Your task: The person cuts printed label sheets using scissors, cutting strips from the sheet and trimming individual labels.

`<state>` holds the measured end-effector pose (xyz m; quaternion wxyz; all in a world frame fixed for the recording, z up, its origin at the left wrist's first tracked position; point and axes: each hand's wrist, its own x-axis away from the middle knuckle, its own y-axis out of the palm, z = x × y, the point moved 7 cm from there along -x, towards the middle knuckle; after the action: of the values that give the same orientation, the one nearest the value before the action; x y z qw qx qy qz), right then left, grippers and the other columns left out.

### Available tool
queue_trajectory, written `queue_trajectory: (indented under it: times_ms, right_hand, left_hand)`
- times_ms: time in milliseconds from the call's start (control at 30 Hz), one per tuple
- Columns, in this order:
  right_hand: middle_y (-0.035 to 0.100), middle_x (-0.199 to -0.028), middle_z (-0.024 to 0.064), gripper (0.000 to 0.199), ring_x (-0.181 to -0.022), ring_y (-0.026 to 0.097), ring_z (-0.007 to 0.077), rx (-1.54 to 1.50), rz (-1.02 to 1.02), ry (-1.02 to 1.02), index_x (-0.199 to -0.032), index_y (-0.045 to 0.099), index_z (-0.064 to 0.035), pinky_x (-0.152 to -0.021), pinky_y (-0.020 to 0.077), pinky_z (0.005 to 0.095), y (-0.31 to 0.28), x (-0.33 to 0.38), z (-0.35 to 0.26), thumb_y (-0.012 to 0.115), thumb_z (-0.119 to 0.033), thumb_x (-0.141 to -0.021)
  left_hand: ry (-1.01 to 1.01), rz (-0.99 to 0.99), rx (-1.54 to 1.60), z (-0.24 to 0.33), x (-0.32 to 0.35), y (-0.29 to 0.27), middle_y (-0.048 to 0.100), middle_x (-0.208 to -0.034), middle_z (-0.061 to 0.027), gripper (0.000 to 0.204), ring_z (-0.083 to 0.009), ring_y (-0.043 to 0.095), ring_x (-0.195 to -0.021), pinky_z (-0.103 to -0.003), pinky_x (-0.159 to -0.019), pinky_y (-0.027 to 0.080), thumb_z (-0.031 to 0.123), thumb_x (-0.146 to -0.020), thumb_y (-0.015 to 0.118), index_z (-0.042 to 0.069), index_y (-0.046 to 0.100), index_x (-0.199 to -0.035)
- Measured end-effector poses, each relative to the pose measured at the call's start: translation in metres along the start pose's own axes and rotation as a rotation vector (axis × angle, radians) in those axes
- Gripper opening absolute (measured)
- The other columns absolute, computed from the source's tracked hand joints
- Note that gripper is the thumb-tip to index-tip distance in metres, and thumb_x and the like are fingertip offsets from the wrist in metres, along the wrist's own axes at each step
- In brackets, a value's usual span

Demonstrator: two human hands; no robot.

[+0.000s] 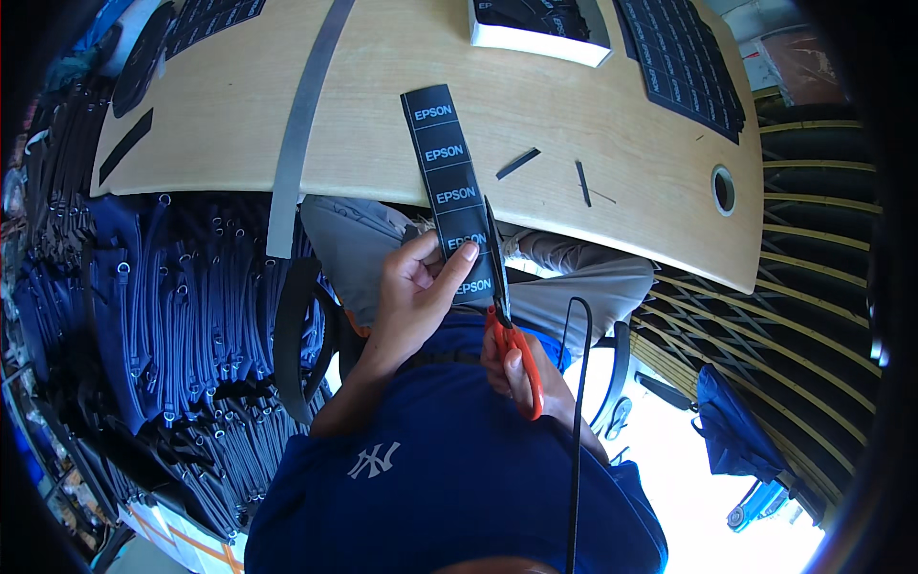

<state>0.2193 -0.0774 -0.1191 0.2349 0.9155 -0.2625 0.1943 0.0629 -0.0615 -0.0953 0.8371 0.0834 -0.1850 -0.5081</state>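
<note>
My left hand [421, 287] pinches a black strip of printed labels [448, 172] near its lower end, thumb on top. The strip stands lengthwise away from me, its far part over the table edge. In my right hand [521, 368] are scissors [517, 356] with orange-red handles, my fingers through the loops. Their dark blades point away from me along the right edge of the strip. Whether the blades are parted or touch the strip cannot be made out exactly.
On the wooden table [382, 57] lie thin black offcuts [517, 164], a grey band [304, 124], a white box [540, 40] of black pieces and label sheets [681, 67]. Dark blue straps [210, 316] hang at the left. A folding gate [813, 220] stands at the right.
</note>
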Motion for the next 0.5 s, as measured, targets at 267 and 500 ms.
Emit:
queue_trajectory:
  times_ms: [267, 500]
  right_hand:
    - [0.033, -0.059, -0.0032, 0.062, -0.043, 0.031, 0.0050, 0.042, 0.011, 0.007, -0.080, 0.040, -0.0055, -0.038, 0.0248, 0.0208, 0.001, 0.000, -0.004, 0.039, -0.068, -0.084]
    - [0.036, -0.053, -0.0006, 0.061, -0.039, 0.040, 0.0080, 0.167, 0.043, -0.014, -0.073, 0.041, -0.0038, -0.035, 0.0309, 0.0217, 0.000, 0.001, -0.012, 0.035, -0.063, -0.088]
  left_hand:
    - [-0.011, -0.013, -0.011, 0.002, 0.000, 0.001, 0.062, -0.082, -0.0011, 0.011, -0.0003, 0.052, -0.071, -0.017, -0.059, 0.041, 0.006, -0.091, 0.057, -0.002, 0.060, -0.097]
    - [-0.006, -0.001, -0.005, 0.000, -0.001, -0.001, 0.061, -0.081, -0.0006, 0.011, 0.0002, 0.051, -0.070, -0.016, -0.058, 0.040, 0.007, -0.091, 0.057, -0.002, 0.060, -0.097]
